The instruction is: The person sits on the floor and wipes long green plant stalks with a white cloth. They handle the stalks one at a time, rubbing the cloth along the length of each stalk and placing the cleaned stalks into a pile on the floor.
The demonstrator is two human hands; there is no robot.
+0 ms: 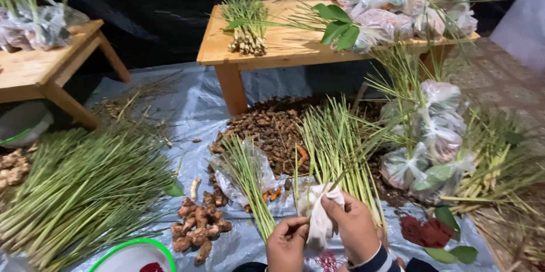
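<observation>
My left hand (286, 243) and my right hand (352, 224) meet low in the middle of the head view. Both grip a crumpled clear plastic bag (321, 215) that wraps the base of a bundle of green lemongrass stalks (335, 141). The stalks fan away from me over the tarp. My right hand pinches the bag's top edge, while my left holds it from below.
A second small bundle in plastic (244, 172) lies left of my hands, beside ginger roots (198, 226). A big lemongrass heap (85, 187) fills the left. Brown roots (267, 127) pile under a wooden bench (284, 47). Filled bags (431, 141) stack at right; a green-rimmed bowl (133, 255) sits near.
</observation>
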